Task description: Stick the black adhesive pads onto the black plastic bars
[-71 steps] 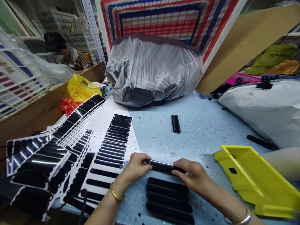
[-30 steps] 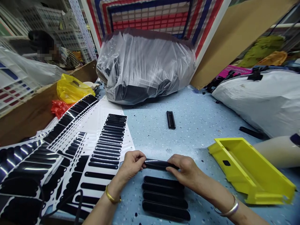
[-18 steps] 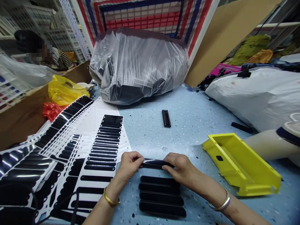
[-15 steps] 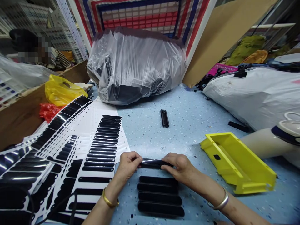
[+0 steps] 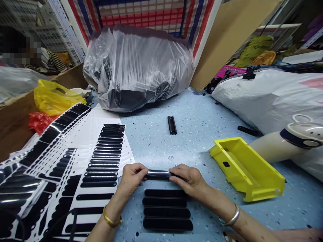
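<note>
My left hand (image 5: 133, 177) pinches the left end of a glossy black strip (image 5: 158, 174) between thumb and fingers. At its other end, my right hand (image 5: 188, 178) is closed with thumb and fingertips on it. The strip lies level just above several long black pieces with rounded ends (image 5: 165, 212), which are lined up on the table in front of me. Whether the strip is on top of another black piece, I cannot tell. Left of my hands lies a white backing sheet (image 5: 127, 153) with rows of black strips (image 5: 106, 155).
A yellow bin (image 5: 248, 168) stands on the blue speckled table (image 5: 148, 134), beside a cream bottle (image 5: 272, 149). Farther back are a small black part (image 5: 172, 125) and a large plastic-wrapped bundle (image 5: 141, 67). A white sack (image 5: 267, 94) rests at right, yellow and red bags at left.
The camera view has shifted slightly to the right. Both hands keep hold of the strip; my right fingers sit slightly closer to my left hand, and the strip looks a little more level.
</note>
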`<state>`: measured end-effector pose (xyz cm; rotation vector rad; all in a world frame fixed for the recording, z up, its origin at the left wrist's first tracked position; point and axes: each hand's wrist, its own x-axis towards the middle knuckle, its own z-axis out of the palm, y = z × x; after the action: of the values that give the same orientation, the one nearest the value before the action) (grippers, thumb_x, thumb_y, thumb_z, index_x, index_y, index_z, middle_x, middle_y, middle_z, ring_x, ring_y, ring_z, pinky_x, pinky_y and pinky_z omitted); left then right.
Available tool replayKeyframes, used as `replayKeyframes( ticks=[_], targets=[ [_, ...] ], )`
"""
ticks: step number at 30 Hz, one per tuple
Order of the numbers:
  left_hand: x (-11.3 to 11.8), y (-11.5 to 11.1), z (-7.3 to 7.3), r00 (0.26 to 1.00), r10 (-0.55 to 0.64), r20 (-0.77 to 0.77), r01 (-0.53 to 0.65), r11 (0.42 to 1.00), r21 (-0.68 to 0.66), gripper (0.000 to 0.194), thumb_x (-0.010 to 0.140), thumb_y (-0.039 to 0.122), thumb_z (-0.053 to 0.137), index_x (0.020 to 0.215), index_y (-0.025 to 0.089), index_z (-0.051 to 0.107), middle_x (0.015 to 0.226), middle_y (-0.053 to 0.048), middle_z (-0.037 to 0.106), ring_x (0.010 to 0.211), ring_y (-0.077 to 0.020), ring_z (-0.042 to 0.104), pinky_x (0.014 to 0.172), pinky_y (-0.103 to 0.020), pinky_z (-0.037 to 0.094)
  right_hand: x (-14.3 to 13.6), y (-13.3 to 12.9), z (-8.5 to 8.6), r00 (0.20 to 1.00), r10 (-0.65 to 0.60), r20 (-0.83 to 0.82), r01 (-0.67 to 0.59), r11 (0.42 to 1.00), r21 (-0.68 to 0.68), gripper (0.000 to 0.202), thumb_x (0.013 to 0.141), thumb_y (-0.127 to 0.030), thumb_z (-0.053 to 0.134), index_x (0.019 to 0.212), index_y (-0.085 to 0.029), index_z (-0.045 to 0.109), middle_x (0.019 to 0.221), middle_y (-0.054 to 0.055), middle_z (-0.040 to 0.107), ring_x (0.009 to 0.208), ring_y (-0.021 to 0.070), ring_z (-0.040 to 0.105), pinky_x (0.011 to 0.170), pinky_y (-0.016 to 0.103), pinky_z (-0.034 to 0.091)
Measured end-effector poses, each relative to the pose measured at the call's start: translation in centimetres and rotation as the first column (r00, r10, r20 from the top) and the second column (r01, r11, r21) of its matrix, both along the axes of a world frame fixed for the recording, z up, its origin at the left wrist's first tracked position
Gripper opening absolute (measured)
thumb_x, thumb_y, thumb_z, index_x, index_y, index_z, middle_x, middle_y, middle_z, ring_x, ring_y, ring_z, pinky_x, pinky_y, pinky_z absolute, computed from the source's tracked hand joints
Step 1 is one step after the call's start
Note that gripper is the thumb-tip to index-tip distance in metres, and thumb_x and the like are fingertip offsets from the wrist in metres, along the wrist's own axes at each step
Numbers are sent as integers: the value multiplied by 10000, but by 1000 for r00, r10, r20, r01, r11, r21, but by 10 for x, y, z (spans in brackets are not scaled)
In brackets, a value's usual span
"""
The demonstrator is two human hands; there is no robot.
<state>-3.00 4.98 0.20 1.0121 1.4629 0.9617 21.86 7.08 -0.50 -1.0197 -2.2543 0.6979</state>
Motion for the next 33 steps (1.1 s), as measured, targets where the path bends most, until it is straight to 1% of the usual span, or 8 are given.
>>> replayKeyframes(
  ticks=[3,8,15,18,21,25,30,33],
  targets=[
    [-1,0,0,1000,-7,1,7,1000,5,270,624,418,708,609,148,714,512,-20,606,500,-150,598,412,-196,430,-1,-3,1,1000,-1,-14,1,1000,10,238,954,-292,562,1074,-197,745,911,80,746,825,194,702,754,298,591],
    [-1,0,2,1000,-9,4,9,1000,9,267,630,417,727,617,150,719,538,-21,620,527,-154,611,435,-200,455,-2,-7,4,999,-5,-35,4,999,-33,246,952,-251,538,1097,-205,732,935,79,738,861,200,685,773,315,584],
    [-1,0,1,1000,-12,-12,12,1000,10,272,623,421,720,611,149,715,553,-28,625,535,-164,619,431,-205,444,0,-7,-2,996,-31,-79,27,998,-56,233,926,-267,575,1077,-218,747,924,74,752,851,210,692,770,338,583],
    [-2,0,0,999,-18,-28,18,1000,12,275,633,424,715,620,149,717,557,-31,629,539,-163,614,440,-206,443,2,-4,-1,996,-22,-85,14,995,-97,220,911,-277,606,1059,-213,756,911,73,755,842,209,697,762,333,584],
    [-3,-1,-1,998,-38,-47,40,999,30,274,656,421,708,626,149,721,563,-34,638,524,-148,593,454,-206,443,2,-1,3,997,-15,-80,3,988,-155,211,898,-292,626,1049,-234,763,913,61,758,843,206,701,767,332,583],
    [-4,-1,-3,998,-45,-45,47,998,32,279,665,425,708,637,148,722,567,-34,642,518,-145,588,456,-208,446,1,0,5,994,-33,-100,10,976,-218,210,879,-282,635,1032,-240,773,908,56,759,849,202,700,771,330,579],
    [-4,0,-3,999,-39,-38,40,999,35,273,651,421,718,626,149,721,564,-36,643,533,-155,601,448,-207,453,2,1,2,994,-56,-93,32,970,-242,205,855,-273,654,1017,-243,777,893,55,764,824,198,697,763,335,575],
    [-4,0,-3,999,-37,-36,38,999,32,268,648,418,721,624,151,721,555,-34,639,528,-155,602,450,-207,452,4,2,2,995,-42,-94,16,965,-260,217,865,-293,651,1037,-235,770,915,60,766,839,200,698,770,341,573]
  ],
)
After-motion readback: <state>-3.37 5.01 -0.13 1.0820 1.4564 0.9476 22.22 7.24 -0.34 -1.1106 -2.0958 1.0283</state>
